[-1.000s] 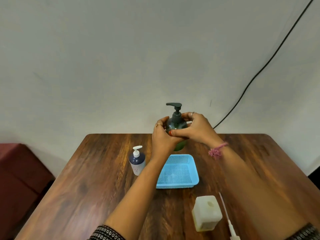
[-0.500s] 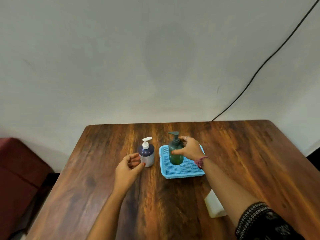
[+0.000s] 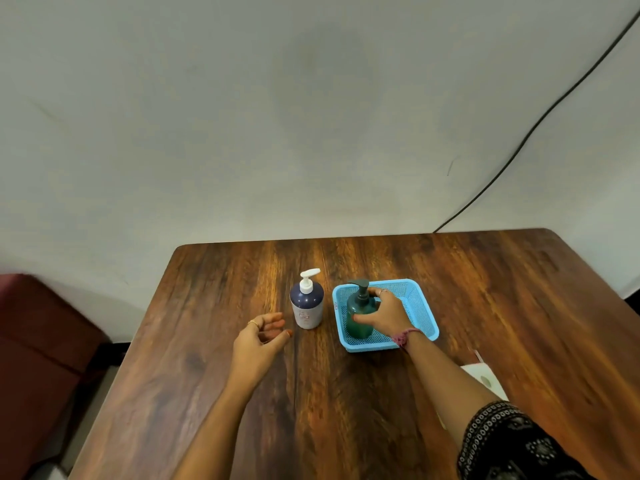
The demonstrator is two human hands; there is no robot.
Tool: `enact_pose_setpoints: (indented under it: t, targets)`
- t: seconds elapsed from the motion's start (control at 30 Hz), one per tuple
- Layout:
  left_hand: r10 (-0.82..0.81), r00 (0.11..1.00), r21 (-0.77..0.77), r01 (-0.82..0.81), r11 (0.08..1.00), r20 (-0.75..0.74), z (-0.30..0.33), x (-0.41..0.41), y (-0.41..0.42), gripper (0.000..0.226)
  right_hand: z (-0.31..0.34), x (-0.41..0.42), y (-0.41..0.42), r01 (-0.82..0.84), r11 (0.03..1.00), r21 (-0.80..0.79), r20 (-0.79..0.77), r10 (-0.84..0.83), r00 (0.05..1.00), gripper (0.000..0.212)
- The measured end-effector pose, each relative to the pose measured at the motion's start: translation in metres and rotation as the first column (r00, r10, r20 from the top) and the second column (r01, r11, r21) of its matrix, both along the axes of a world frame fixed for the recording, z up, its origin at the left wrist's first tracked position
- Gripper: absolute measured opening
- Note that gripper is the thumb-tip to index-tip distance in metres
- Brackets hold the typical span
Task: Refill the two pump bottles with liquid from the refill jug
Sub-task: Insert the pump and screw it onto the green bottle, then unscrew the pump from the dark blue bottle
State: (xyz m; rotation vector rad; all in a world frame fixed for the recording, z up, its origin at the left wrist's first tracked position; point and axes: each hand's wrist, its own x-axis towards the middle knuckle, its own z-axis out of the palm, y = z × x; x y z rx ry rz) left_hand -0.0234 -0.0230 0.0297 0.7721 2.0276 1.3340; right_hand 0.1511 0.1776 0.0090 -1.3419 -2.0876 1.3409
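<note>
Evidently green bottle (image 3: 360, 315) stands capped in blue basket (image 3: 420, 306), right hand (image 3: 382, 313) grasping it; left hand (image 3: 265, 332) loose, empty beside navy bottle (image 3: 307, 306), pump on; its refill judged outstanding; jug (image 3: 485, 381) near right forearm

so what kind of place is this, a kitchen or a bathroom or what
Neither, as far as the view shows: most likely a plain room with a staged tabletop. A bare wooden table stands against a blank grey wall with a loose black cable running down it; no sink or counter is in sight.
</note>
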Motion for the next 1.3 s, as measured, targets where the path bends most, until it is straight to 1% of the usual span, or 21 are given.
enact_pose_setpoints:
  t: [0.23,0.33,0.43,0.5,0.6,0.7,0.77,0.87,0.93,1.07,1.17,1.3]
  targets:
    - [-0.037,0.999,-0.015,0.038,0.999,0.011,-0.008,-0.005,0.005,0.033,-0.006,0.002,0.002,-0.030,0.999,-0.043,0.005,0.030,1.000,0.070]
    - [-0.055,0.998,-0.041,0.055,0.998,-0.008,-0.013,-0.008,0.015,0.040,-0.007,0.004,0.002,-0.049,0.998,-0.049,0.014,0.049,0.999,0.073]
    - [-0.064,0.996,-0.087,0.059,0.994,-0.055,-0.020,-0.013,0.034,0.062,-0.008,0.009,-0.002,-0.055,0.998,-0.030,0.019,0.055,0.998,0.086]
    - [-0.092,0.988,-0.139,0.075,0.987,-0.121,-0.028,-0.020,0.052,0.083,-0.009,0.013,-0.008,-0.002,1.000,-0.007,0.024,0.003,1.000,0.092]
    - [-0.140,0.975,-0.188,0.107,0.976,-0.174,-0.037,-0.029,0.075,0.105,-0.010,0.021,-0.022,0.066,0.997,0.045,0.023,-0.067,0.997,0.084]
    - [-0.175,0.976,-0.176,0.151,0.973,-0.127,-0.044,-0.031,0.092,0.116,-0.012,0.030,-0.039,0.114,0.993,0.038,-0.024,-0.113,0.993,0.077]
    - [-0.186,0.980,-0.143,0.174,0.974,-0.075,-0.048,-0.030,0.099,0.114,-0.012,0.036,-0.049,0.134,0.991,0.018,-0.052,-0.133,0.990,0.074]
    - [-0.169,0.985,-0.081,0.166,0.983,-0.021,-0.054,-0.028,0.102,0.092,-0.012,0.044,-0.060,0.166,0.986,0.009,-0.072,-0.165,0.984,0.069]
    - [-0.132,0.991,-0.047,0.131,0.990,-0.015,-0.057,-0.026,0.101,0.084,-0.010,0.048,-0.065,0.188,0.982,0.009,-0.092,-0.187,0.978,0.067]
    - [-0.078,0.997,0.043,0.078,0.996,-0.009,-0.050,-0.020,0.087,0.082,0.000,0.051,-0.069,0.210,0.978,0.016,-0.161,-0.205,0.966,0.063]
    - [-0.074,0.997,0.118,0.078,0.990,-0.034,-0.033,-0.013,0.073,0.080,0.012,0.052,-0.068,0.206,0.978,0.040,-0.197,-0.194,0.961,0.061]
    - [-0.082,0.994,0.221,0.096,0.971,-0.071,0.000,0.000,0.061,0.076,0.030,0.051,-0.064,0.203,0.976,0.080,-0.295,-0.171,0.940,0.058]
